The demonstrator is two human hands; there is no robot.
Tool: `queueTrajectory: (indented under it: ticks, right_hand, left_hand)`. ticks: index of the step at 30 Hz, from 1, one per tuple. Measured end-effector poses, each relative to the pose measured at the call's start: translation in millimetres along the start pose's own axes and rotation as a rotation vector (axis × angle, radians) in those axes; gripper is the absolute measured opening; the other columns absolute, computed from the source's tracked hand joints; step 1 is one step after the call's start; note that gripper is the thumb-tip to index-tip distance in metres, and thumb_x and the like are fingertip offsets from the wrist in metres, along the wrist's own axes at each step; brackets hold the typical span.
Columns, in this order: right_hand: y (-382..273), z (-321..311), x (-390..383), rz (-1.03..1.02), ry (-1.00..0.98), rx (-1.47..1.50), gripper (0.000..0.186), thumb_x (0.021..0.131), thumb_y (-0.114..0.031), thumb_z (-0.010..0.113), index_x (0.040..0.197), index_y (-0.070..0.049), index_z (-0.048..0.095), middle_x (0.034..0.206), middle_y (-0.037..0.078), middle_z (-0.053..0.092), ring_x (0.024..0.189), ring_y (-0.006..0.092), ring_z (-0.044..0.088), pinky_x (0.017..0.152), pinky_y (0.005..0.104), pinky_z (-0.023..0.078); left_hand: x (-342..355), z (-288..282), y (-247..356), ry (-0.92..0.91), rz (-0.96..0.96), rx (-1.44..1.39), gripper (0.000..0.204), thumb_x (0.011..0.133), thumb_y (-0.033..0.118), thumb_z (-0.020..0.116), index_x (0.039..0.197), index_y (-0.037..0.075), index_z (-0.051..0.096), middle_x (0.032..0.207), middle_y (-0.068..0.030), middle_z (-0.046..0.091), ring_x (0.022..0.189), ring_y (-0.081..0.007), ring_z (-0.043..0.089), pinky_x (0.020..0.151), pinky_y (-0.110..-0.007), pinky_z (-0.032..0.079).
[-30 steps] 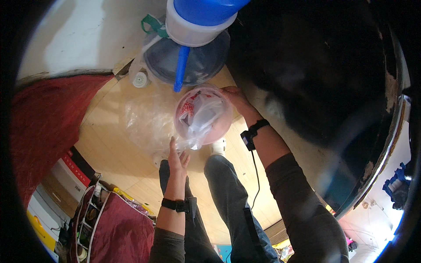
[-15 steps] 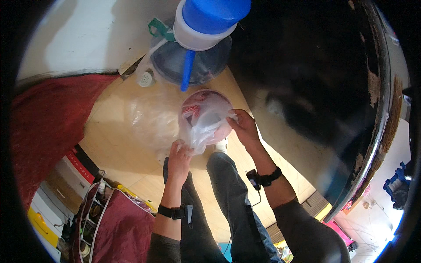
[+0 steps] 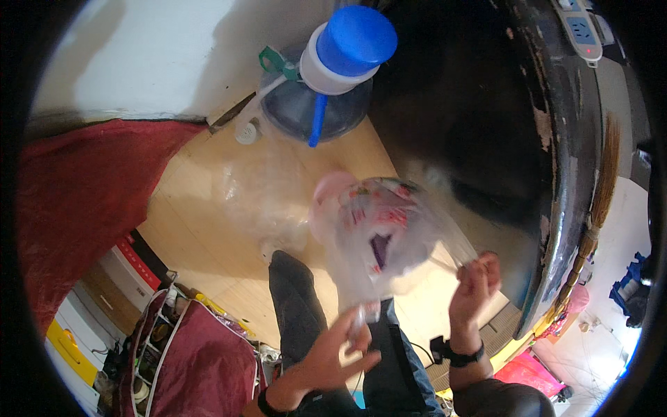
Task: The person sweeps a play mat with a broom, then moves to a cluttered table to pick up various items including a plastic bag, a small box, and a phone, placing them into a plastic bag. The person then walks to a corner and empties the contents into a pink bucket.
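A translucent plastic bag [image 3: 389, 243] hangs in front of me, with red-printed wrappers and a dark purple piece visible inside. My right hand [image 3: 478, 278] pinches its right edge, drawing the film out taut. At the bag's near edge, my left hand [image 3: 340, 351] has bent fingers on the film while the thumb sticks out; motion blurs it somewhat. Behind the bag, a pink bin [image 3: 332, 191] shows only in part, the rest being covered by the bag.
Beyond the bin stands a large water bottle [image 3: 278, 104] with a blue-topped pump [image 3: 356, 42]. Clear plastic film [image 3: 257, 201] lies on the floor to the left. A dark, worn cabinet [image 3: 458, 104] rises at right, beside a broom [image 3: 603, 187]. Dark red cloth [image 3: 90, 187] hangs at left.
The bag has come up out of the bin and toward me, fuller in shape. My right hand has moved right and nearer; my left hand has moved nearer and right. The view has shifted.
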State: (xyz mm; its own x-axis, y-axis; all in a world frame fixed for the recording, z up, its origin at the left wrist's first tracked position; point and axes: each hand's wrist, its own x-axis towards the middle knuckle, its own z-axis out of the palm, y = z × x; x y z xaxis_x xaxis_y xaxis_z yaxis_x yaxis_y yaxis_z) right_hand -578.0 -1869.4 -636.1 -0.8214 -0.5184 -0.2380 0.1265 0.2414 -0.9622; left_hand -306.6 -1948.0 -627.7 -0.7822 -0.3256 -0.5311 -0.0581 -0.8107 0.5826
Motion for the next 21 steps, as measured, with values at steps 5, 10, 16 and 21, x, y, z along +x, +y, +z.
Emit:
queueTrajectory:
  ticks: [5,10,16,21]
  right_hand:
    - [-45.3,-21.4,-39.0,0.079,-0.094,-0.006,0.004,0.094,-0.001,0.051,0.097,-0.003,0.053,0.062,-0.001,0.054,0.048,0.0026,0.042,0.047,0.0203,0.036]
    - [-25.7,-29.4,-69.2,0.43,-0.263,-0.262,0.013,0.088,-0.001,0.054,0.101,0.0,0.054,0.065,0.006,0.063,0.044,0.0079,0.051,0.046,0.0232,0.046]
    - [96.6,-15.5,-75.3,0.638,-0.503,-0.019,0.014,0.101,-0.005,0.056,0.114,0.002,0.054,0.079,0.013,0.069,0.065,0.0192,0.068,0.062,0.0326,0.054]
    - [273.0,-8.0,-41.0,0.009,-0.525,-1.068,0.05,0.088,-0.016,0.069,0.135,-0.009,0.055,0.141,0.017,0.055,0.132,0.034,0.054,0.114,0.0481,0.04]
  left_hand:
    - [-92.2,13.6,52.0,-0.051,-0.234,-0.215,0.072,0.088,0.003,0.074,0.15,0.004,0.039,0.101,-0.0015,0.049,0.091,-0.0141,0.048,0.083,-0.028,0.041]
    - [-137.4,-3.6,21.5,-0.075,-0.149,-0.206,0.112,0.083,0.005,0.083,0.167,0.011,0.008,0.108,0.002,0.044,0.091,-0.0131,0.046,0.083,-0.025,0.039]
    - [-124.6,-37.9,-4.3,0.499,-0.132,-0.373,0.091,0.087,0.0,0.071,0.163,0.004,0.021,0.085,0.0016,0.045,0.071,-0.008,0.044,0.065,-0.023,0.039]
    - [-89.7,-60.6,-11.8,0.545,0.032,-0.236,0.084,0.084,-0.002,0.065,0.16,0.002,0.029,0.087,0.0064,0.04,0.069,-0.0057,0.042,0.059,-0.018,0.039]
